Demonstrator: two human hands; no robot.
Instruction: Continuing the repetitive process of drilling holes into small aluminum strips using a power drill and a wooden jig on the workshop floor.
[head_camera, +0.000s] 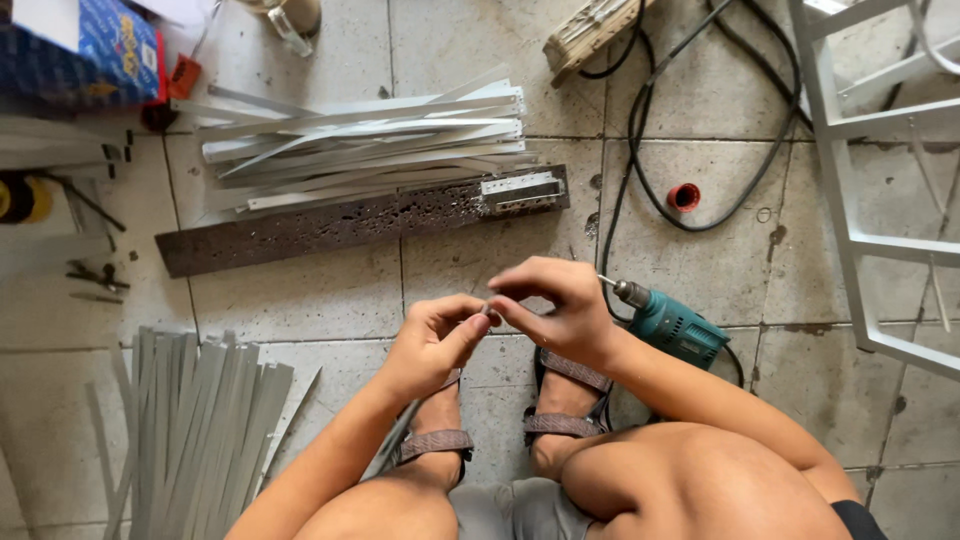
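My left hand (430, 340) and my right hand (550, 305) meet in front of my knees and pinch a small grey metal piece (488, 312) between their fingertips. A thin metal strip (400, 440) slants down beside my left foot; whether my left hand holds it is unclear. A teal power drill (670, 322) lies on the tiled floor just right of my right hand, bit pointing left. My sandalled feet (560, 420) rest below the hands.
A heap of grey metal strips (370, 140) lies beyond a pitted dark wooden board (330, 225). More strips (195, 420) are stacked at the lower left. Black cable (640, 150) loops at the upper right beside a white metal frame (850, 180). A blue box (90, 50) sits top left.
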